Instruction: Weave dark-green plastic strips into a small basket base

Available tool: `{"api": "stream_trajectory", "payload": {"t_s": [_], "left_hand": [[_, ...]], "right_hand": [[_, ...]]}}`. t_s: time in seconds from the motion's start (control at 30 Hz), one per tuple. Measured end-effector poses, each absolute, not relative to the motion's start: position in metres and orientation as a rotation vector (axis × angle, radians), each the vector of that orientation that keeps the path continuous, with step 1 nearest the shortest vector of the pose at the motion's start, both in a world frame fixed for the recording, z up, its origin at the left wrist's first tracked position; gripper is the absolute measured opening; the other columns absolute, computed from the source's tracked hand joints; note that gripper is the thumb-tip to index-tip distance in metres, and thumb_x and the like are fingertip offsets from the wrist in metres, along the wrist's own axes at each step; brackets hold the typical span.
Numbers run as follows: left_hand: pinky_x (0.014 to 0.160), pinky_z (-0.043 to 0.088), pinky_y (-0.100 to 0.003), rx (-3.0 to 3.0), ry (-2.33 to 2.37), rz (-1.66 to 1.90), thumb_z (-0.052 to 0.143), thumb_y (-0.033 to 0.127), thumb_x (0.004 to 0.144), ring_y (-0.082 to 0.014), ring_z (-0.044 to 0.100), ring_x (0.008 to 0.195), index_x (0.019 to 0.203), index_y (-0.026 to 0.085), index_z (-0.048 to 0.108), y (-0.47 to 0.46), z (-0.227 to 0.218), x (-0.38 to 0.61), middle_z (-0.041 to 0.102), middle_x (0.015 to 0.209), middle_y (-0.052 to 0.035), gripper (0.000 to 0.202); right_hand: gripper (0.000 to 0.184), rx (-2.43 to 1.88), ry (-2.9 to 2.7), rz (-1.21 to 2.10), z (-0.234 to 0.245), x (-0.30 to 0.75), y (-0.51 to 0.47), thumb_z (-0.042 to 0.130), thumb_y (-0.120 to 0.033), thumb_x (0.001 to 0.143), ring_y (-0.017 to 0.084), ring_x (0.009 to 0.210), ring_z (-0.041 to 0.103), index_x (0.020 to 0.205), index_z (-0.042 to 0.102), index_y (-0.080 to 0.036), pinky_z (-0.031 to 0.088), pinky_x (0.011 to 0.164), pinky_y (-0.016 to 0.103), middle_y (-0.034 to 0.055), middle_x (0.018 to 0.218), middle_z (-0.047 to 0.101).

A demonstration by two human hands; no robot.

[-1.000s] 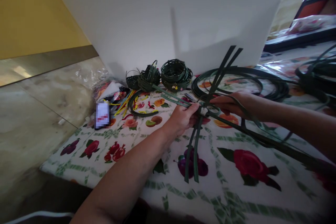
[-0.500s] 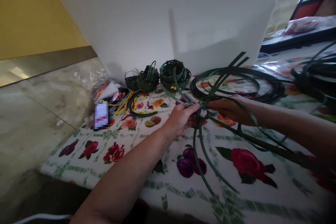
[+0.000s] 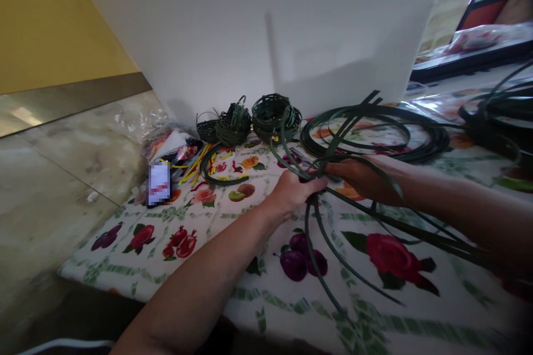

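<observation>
1. Work in hand: both hands meet over a crossing of green strips (image 3: 307, 224), held just above the floral tablecloth (image 3: 216, 216) near the middle of the table.
2. Left hand (image 3: 293, 191): closed, fingers curled round the strips at the crossing, thumb on top.
3. Right hand (image 3: 360, 175): fingers drawn together and clamped on the same strips from the opposite side; one strip arches over the back of this hand.
4. Free ends fan out from the grip: some rise toward the large coil (image 3: 416, 144), two curve down toward the near table edge, and others trail off to the right under the forearm.
5. Judgement: the step is holding the crossing firm; any bending of a loose end calls for one hand to stay pinched there so the springy strips do not slip apart.
6. Hidden: the crossing itself is covered by the fingers, so the order of over and under cannot be told.
7. Small woven pieces (image 3: 235, 122) by the white wall (image 3: 270, 39) are too dark to read; a packet (image 3: 159, 183) is blurred out
</observation>
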State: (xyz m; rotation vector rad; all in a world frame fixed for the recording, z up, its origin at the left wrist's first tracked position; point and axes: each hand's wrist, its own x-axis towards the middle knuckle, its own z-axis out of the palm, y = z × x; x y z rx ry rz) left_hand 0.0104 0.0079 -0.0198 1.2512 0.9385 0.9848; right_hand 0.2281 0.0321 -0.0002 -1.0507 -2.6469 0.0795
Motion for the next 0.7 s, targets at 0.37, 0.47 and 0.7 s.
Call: {"api": "stream_trajectory", "payload": {"t_s": [0.37, 0.47, 0.7], "left_hand": [[0.045, 0.040, -0.020, 1.230, 1.088, 1.068, 0.084, 0.040, 0.081, -0.0081, 0.051, 0.043, 0.094, 0.016, 0.073, 0.011, -0.013, 0.005, 0.058, 0.056, 0.0031, 0.029], [0.049, 0.043, -0.023, 1.233, 1.095, 1.101, 0.085, 0.042, 0.079, -0.0087, 0.049, 0.043, 0.094, 0.017, 0.074, 0.017, -0.014, 0.000, 0.057, 0.055, 0.0039, 0.031], [0.065, 0.048, -0.025, 1.435, 1.135, 1.203, 0.076, 0.026, 0.080, -0.0127, 0.061, 0.063, 0.089, 0.015, 0.078, 0.030, -0.015, -0.011, 0.071, 0.071, -0.0008, 0.015]], "right_hand": [[0.029, -0.976, -2.492, 0.512, 0.002, 0.215, 0.024, 0.050, -0.025, 0.094, 0.018, 0.064, 0.066, 0.107, 0.075, -0.019, 0.047, 0.064, 0.029, 0.0069, 0.077, 0.076], [0.037, -1.105, -2.449, 0.744, 0.007, 0.216, 0.022, 0.049, -0.040, 0.099, 0.018, 0.057, 0.064, 0.116, 0.074, -0.019, 0.048, 0.058, 0.029, 0.0056, 0.072, 0.074], [0.048, -1.240, -2.379, 1.047, 0.010, 0.225, 0.027, 0.066, -0.063, 0.084, 0.018, 0.057, 0.059, 0.107, 0.074, -0.021, 0.044, 0.053, 0.027, 0.0000, 0.063, 0.063]]}}
